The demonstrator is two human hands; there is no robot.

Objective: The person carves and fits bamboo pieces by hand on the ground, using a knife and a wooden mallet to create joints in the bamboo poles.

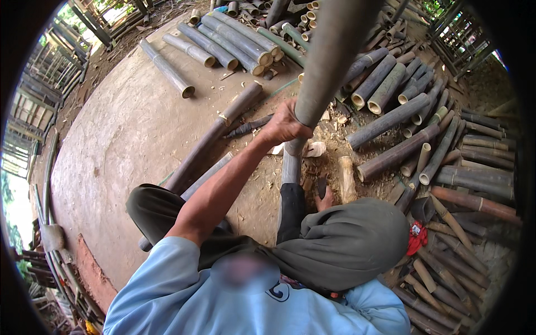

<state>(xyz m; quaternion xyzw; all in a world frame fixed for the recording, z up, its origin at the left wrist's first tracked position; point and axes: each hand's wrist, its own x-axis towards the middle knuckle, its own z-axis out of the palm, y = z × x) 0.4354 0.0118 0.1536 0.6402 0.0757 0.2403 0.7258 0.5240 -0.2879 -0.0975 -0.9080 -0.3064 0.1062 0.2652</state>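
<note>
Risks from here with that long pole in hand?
The pole might swing or twist: only the left hand visibly grips it.
Loose chips scattered nearby could make footing slippery.
The cut bamboo lengths on the right look loosely piled and might roll if knocked.

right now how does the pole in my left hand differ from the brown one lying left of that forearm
The held pole is gripped by your left hand; the brown pole lies on the ground. The held pole looks greyish; the brown pole is browner. The held pole runs out past the picture's top; the brown pole's far end shows. Both are long and round.
</note>
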